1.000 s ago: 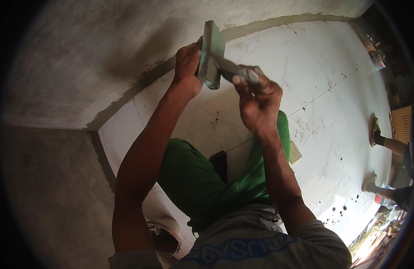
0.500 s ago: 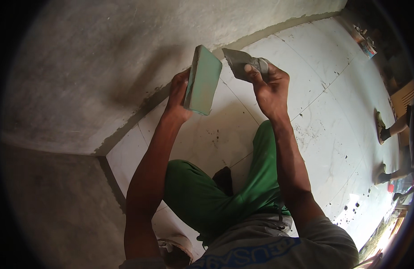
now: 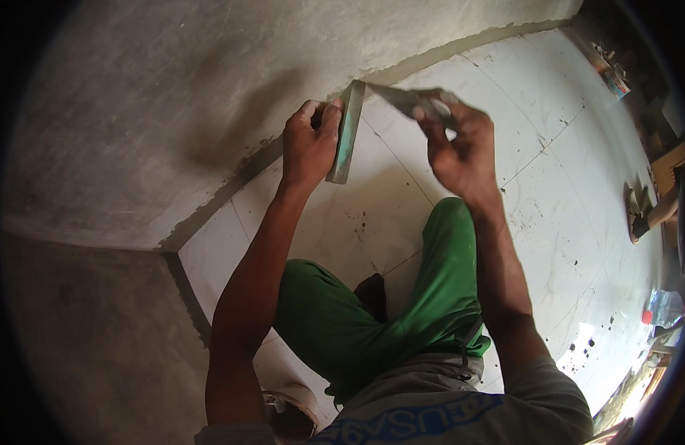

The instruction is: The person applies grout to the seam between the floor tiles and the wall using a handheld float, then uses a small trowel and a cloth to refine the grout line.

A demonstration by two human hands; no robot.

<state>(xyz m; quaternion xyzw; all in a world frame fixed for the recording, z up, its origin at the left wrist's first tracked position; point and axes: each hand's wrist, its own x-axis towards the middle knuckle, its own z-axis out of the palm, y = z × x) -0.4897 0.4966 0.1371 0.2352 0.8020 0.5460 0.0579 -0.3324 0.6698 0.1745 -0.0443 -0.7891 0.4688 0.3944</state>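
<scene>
My left hand (image 3: 309, 144) is closed on a plastering float (image 3: 347, 137), a flat rectangular green board with grey smears. The float is turned nearly edge-on, so only a narrow strip of green shows; its handle is hidden by my fingers. To its right, my right hand (image 3: 463, 152) is closed on a scraper (image 3: 399, 99) with a thin grey metal blade. The blade's tip points left and lies close to the float's top edge; whether they touch I cannot tell. Motion blurs the right fingers.
A rough grey plastered wall (image 3: 135, 111) meets the white tiled floor (image 3: 543, 208) along a darker cement strip (image 3: 242, 182). A bucket (image 3: 313, 404) stands by my left elbow. At right are another person's foot (image 3: 637, 222), a clear bottle (image 3: 663, 308) and dark crumbs on the tiles.
The float has turned from showing its broad green face to nearly edge-on. My right hand has moved slightly right, and the scraper has tilted. At far right, the other person's legs have shifted.
</scene>
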